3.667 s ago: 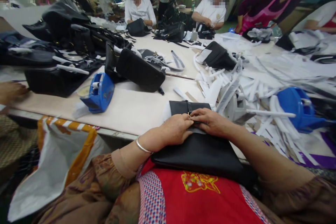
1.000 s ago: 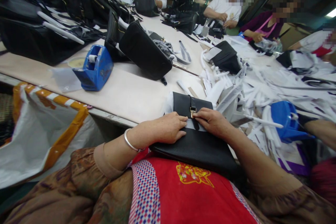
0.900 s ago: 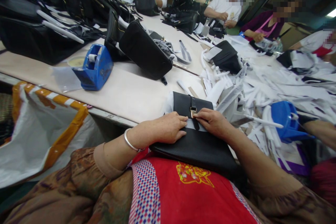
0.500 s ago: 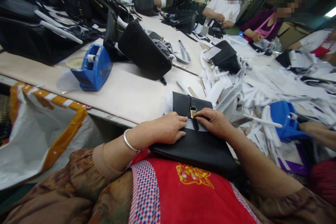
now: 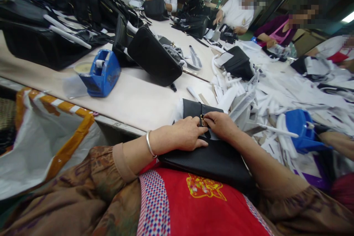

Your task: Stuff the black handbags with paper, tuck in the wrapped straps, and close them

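Observation:
A black bag (image 5: pixel 212 158) lies flat at the table's front edge against the red apron, with its flap and a strap carrying a gold buckle (image 5: pixel 202 120) facing up. My left hand (image 5: pixel 188 133) rests on the bag, its fingers apart and reaching to the strap just below the buckle. From the right, my right hand (image 5: pixel 219 123) has its fingers pinched together on the gold buckle. The strap's lower end is partly covered by my left fingers.
Blue tape dispensers (image 5: pixel 103 75) stand at the left and right. Black bags (image 5: pixel 155 55) lie beyond, with white strips and scraps (image 5: pixel 249 99) piled at right. A white sack (image 5: pixel 63 132) hangs at left. Several people sit around the table; one's arm (image 5: pixel 339 143) is close at right.
My left hand has moved right, up to the strap and buckle. My right hand has shifted slightly left onto the buckle. The view has shifted a little.

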### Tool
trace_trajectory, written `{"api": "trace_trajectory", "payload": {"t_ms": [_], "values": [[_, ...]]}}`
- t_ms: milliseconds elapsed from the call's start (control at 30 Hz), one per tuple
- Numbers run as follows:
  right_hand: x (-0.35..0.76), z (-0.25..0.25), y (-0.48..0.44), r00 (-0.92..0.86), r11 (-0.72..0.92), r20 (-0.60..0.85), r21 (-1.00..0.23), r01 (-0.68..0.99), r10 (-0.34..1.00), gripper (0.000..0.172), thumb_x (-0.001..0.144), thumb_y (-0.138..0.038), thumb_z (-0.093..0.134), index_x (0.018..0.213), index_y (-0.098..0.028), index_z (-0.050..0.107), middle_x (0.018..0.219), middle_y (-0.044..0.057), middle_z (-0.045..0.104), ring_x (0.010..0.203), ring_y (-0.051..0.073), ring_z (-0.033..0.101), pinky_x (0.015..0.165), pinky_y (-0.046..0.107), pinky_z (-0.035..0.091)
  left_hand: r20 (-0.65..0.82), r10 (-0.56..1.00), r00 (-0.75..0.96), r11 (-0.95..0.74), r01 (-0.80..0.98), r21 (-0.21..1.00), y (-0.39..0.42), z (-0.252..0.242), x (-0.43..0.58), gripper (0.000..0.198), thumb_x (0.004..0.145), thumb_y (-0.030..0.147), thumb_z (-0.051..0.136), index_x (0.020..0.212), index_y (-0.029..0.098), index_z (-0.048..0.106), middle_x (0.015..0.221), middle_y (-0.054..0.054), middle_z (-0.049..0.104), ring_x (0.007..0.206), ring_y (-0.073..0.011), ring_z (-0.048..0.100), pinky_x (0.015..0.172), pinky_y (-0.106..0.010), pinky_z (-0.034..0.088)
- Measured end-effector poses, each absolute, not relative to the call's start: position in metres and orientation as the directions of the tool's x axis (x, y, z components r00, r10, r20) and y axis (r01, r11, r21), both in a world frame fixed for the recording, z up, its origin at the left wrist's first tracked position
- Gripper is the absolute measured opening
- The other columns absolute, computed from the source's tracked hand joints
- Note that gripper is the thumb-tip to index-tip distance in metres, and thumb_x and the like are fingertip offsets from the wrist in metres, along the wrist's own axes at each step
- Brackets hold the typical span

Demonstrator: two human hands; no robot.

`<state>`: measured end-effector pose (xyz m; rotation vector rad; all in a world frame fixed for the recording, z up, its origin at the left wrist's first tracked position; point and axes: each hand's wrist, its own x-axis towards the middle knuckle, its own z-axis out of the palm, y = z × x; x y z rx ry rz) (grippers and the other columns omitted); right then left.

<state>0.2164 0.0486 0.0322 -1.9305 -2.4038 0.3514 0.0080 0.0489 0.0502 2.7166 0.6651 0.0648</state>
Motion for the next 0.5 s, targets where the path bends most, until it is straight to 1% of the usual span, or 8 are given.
{"api": "trace_trajectory", "payload": {"t_ms": [67, 133, 233, 333, 433, 500], "values": [[0.215, 0.037, 0.052, -0.232, 0.203, -0.158, -0.179, 0.963, 0.96, 0.019, 0.091, -0.021, 0.053, 0.086, -0.018, 0.071, 0.087, 0.004, 0.073, 0.079, 0.016, 0.065, 0.071, 0.023, 0.042, -0.061, 0.438, 0.897, -0.84, 0.433, 0.326, 0.049, 0.051, 0.01, 0.057, 0.094, 0.057, 0.044, 0.136, 0.02, 0.053, 0.122, -0.016, 0.054, 0.098, -0.0283, 0.058, 0.084, -0.04, 0.047], [0.213, 0.041, 0.057, -0.253, 0.23, -0.195, -0.13, 0.964, 0.948, 0.021, 0.092, -0.022, 0.052, 0.083, -0.018, 0.071, 0.084, 0.005, 0.073, 0.076, 0.016, 0.064, 0.069, 0.024, 0.041, -0.068, 0.448, 0.891, -0.834, 0.444, 0.326, 0.049, 0.05, 0.011, 0.057, 0.093, 0.058, 0.044, 0.136, 0.021, 0.054, 0.124, -0.016, 0.052, 0.099, -0.0289, 0.057, 0.082, -0.04, 0.048], [0.208, 0.047, 0.064, -0.282, 0.289, -0.252, -0.009, 0.957, 0.926, 0.025, 0.092, -0.024, 0.049, 0.079, -0.017, 0.07, 0.081, 0.008, 0.072, 0.076, 0.019, 0.065, 0.067, 0.026, 0.04, -0.069, 0.468, 0.881, -0.82, 0.462, 0.337, 0.048, 0.05, 0.011, 0.056, 0.093, 0.059, 0.044, 0.136, 0.024, 0.054, 0.124, -0.015, 0.051, 0.099, -0.0287, 0.056, 0.079, -0.039, 0.048], [0.201, 0.053, 0.071, -0.294, 0.344, -0.344, 0.094, 0.934, 0.892, 0.023, 0.089, -0.021, 0.049, 0.079, -0.017, 0.069, 0.081, 0.011, 0.072, 0.076, 0.022, 0.066, 0.064, 0.028, 0.039, -0.084, 0.464, 0.882, -0.822, 0.463, 0.332, 0.047, 0.05, 0.011, 0.055, 0.093, 0.058, 0.044, 0.136, 0.024, 0.055, 0.124, -0.015, 0.052, 0.099, -0.0286, 0.055, 0.079, -0.04, 0.048], [0.196, 0.057, 0.076, -0.31, 0.387, -0.404, 0.122, 0.914, 0.861, 0.017, 0.085, -0.019, 0.052, 0.082, -0.016, 0.068, 0.082, 0.012, 0.071, 0.074, 0.023, 0.066, 0.06, 0.029, 0.038, -0.085, 0.469, 0.879, -0.817, 0.468, 0.337, 0.047, 0.049, 0.011, 0.056, 0.093, 0.058, 0.043, 0.136, 0.025, 0.054, 0.125, -0.015, 0.051, 0.098, -0.0291, 0.055, 0.078, -0.04, 0.048], [0.197, 0.057, 0.078, -0.344, 0.424, -0.404, 0.125, 0.897, 0.848, 0.014, 0.085, -0.018, 0.053, 0.085, -0.016, 0.067, 0.084, 0.012, 0.071, 0.075, 0.024, 0.067, 0.059, 0.028, 0.038, -0.077, 0.474, 0.877, -0.813, 0.47, 0.344, 0.047, 0.048, 0.011, 0.056, 0.093, 0.058, 0.043, 0.137, 0.025, 0.054, 0.126, -0.015, 0.05, 0.098, -0.0292, 0.055, 0.077, -0.041, 0.049]]}}
